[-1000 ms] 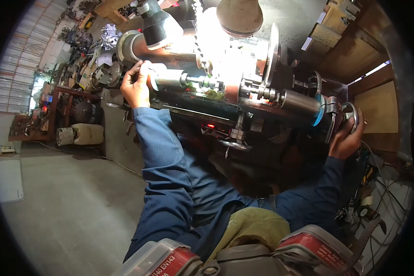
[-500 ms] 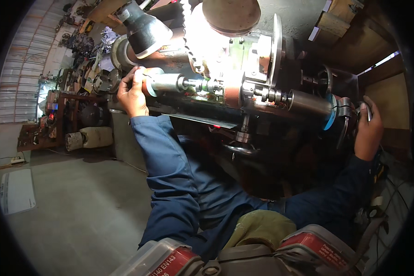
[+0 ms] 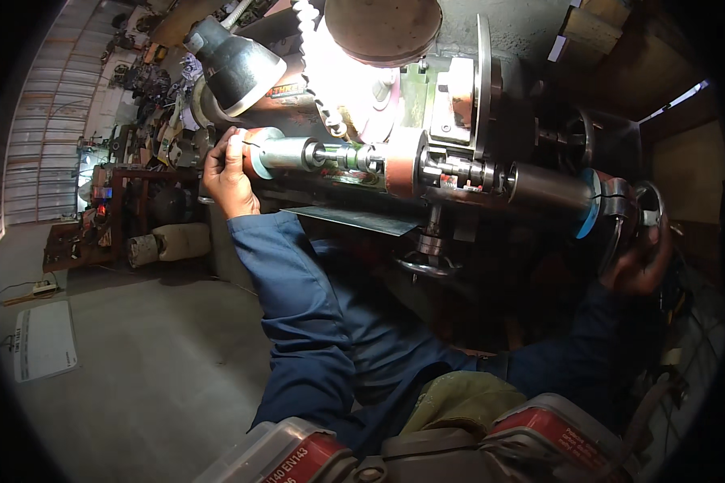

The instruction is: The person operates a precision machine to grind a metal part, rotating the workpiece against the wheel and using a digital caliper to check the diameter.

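My left hand (image 3: pixel 230 173) is closed at the left end of a machine's long spindle assembly, thumb and fingers against its red-and-grey cylindrical end (image 3: pixel 259 151). From there a grey metal sleeve (image 3: pixel 292 153), shiny narrower shaft parts (image 3: pixel 348 156) and a reddish collar (image 3: pixel 404 164) run to the right. Beyond them lies a thick steel cylinder (image 3: pixel 549 190) with a blue ring (image 3: pixel 590 203) and a clamp with a lever. At the far right my right hand (image 3: pixel 638 264) curls at the lower rim of a metal handwheel (image 3: pixel 660 205); shadow partly hides its fingers.
A black lamp (image 3: pixel 246 74) lights the machine beside a segmented hose (image 3: pixel 318 76). A thin upright disc (image 3: pixel 483 92) stands behind the shaft. A smaller handwheel (image 3: pixel 428 264) sticks out toward me below a metal plate (image 3: pixel 354 219). A cluttered bench (image 3: pixel 76 241) is at left.
My right hand has gone from the handwheel's upper part down to its lower rim. My left hand stays at the cylindrical end. The view has shifted slightly.
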Available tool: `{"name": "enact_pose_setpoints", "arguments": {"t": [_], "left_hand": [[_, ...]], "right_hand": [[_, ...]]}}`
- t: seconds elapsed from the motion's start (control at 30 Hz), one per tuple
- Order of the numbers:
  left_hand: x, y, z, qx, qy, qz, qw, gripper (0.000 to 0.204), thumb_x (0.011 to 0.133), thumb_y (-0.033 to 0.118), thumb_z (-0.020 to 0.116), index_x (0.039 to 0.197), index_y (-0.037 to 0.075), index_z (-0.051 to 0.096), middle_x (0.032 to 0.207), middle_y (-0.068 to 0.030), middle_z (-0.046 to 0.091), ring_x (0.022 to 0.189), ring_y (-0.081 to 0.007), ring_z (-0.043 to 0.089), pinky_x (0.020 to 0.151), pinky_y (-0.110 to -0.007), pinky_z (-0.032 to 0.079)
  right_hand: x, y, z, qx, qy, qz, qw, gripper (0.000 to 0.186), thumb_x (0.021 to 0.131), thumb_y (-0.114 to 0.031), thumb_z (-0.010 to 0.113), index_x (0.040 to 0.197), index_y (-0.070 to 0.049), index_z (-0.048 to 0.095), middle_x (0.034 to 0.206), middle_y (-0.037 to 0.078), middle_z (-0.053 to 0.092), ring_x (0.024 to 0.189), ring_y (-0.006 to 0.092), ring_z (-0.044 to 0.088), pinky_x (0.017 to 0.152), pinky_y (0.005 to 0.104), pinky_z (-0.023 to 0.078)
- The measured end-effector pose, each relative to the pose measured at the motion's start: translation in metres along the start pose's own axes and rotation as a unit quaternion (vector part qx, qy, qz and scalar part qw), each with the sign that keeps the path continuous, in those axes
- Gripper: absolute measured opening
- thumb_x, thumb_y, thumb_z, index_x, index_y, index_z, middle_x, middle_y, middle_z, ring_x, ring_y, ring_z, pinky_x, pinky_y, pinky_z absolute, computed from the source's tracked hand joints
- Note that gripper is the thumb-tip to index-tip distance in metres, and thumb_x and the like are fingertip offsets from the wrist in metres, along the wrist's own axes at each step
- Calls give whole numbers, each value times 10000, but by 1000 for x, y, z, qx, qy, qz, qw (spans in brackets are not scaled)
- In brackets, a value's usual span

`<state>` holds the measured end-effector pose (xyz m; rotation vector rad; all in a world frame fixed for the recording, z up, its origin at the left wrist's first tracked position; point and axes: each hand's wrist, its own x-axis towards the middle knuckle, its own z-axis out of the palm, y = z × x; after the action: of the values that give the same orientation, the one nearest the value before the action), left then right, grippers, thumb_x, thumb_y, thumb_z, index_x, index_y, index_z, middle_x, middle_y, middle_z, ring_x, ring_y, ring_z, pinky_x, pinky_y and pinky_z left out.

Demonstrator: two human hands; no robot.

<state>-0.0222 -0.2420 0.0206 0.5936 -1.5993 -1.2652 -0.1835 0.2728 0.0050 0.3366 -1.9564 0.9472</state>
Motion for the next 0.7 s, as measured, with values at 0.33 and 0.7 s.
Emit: {"name": "enact_pose_setpoints", "arguments": {"t": [0.33, 0.7], "left_hand": [[-2, 6, 4, 14, 5, -9, 1000, 155, 861, 73, 707, 955, -45, 672, 1003, -109, 702, 858, -134, 647, 851, -290, 515], [1, 1, 3, 13, 5, 0, 1000, 157, 863, 81, 701, 947, -46, 662, 1018, -128, 698, 918, -163, 655, 883, -306, 513]], "right_hand": [[18, -14, -7, -14, -116, 153, 981, 281, 997, -175, 522, 1145, 28, 649, 1127, 147, 671, 1002, 218, 645, 879, 310, 497], [53, -8, -9, -102, -264, 175, 943, 269, 985, -189, 543, 1150, -14, 663, 1120, 115, 684, 1064, 199, 626, 925, 302, 467]]}}
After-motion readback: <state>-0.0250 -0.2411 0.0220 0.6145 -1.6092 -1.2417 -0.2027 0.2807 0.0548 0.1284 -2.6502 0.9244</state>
